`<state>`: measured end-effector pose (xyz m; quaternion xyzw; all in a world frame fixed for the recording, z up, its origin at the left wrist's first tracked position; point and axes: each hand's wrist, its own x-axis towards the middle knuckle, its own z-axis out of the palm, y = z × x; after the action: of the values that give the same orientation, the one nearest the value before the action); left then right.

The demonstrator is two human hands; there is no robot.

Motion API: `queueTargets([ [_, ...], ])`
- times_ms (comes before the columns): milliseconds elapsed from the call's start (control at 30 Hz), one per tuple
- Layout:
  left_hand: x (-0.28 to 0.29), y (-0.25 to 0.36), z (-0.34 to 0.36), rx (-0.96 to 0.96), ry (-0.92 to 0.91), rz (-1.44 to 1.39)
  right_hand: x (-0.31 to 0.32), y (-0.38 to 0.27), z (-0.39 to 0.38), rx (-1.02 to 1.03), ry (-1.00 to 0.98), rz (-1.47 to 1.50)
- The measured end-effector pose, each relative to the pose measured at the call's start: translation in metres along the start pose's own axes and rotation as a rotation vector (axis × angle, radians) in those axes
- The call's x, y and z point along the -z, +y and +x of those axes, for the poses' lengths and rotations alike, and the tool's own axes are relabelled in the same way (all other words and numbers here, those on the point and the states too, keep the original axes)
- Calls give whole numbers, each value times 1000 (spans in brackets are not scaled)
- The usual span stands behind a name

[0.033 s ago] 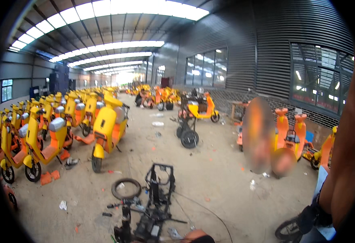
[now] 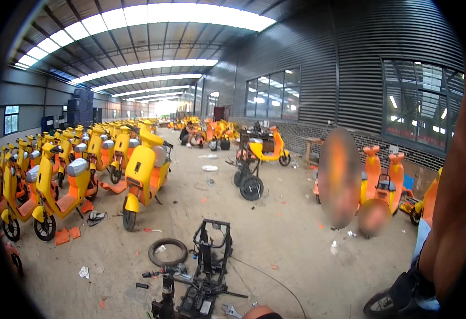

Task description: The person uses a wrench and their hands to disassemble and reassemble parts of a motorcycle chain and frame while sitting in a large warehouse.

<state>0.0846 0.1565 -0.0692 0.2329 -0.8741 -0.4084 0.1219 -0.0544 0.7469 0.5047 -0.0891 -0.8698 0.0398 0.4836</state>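
Neither of my hands shows clearly. A rounded skin-coloured patch [image 2: 261, 312] with a dark edge pokes in at the bottom; I cannot make out which body part it is. Closest to it, an adjustable wrench [image 2: 231, 310] lies on the floor beside a stripped black scooter frame [image 2: 210, 266]. A loose black tyre [image 2: 168, 252] rests left of the frame, near a dark handlebar part [image 2: 166, 272]. Along the right edge a large bare limb [image 2: 451, 223] runs up and down, with a black covering [image 2: 404, 292] low down; whose it is I cannot tell.
Rows of yellow scooters [image 2: 142, 167] fill the left side. A partly stripped scooter [image 2: 267, 149] stands mid-floor by a wheeled assembly [image 2: 251, 186]. Orange scooters [image 2: 387, 173] and a blurred shape [image 2: 340, 175] are at right. A thin cable [image 2: 281, 280] curves over the floor; a person [image 2: 188, 135] crouches far back.
The whole scene sits slightly lower in the picture, and the adjustable wrench shows more clearly. The rounded patch at the bottom has slipped lower. Nothing else has visibly moved.
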Motion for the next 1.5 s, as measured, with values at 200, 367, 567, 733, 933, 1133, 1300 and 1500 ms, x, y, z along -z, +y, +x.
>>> queueTargets([
  [200, 0, 4, 1, -38, -36, -39, -51, -28, 23, 15, -114, -71],
  [367, -5, 14, 4, -41, -130, 171, -72, -32, 31, 8, -173, -125],
  [567, -16, -7, 1, -260, -23, 142, -98, -56, 23, 50, -237, -104],
  [733, -24, -12, 2, -254, -63, 79, -108, -94, 15, 206, -272, -77],
  [933, -28, -7, 11, -293, -21, 131, -101, -163, -38, 521, -300, 189],
  [1133, -51, 6, 26, -262, -89, -13, -93, -254, -143, 927, -639, 730],
  [1300, -15, -12, 19, -392, 24, 59, -212, -313, -282, 1008, -1139, 1114],
  [1500, -48, 30, 42, -485, -131, -123, -335, -320, -477, 1053, -1659, 741],
])
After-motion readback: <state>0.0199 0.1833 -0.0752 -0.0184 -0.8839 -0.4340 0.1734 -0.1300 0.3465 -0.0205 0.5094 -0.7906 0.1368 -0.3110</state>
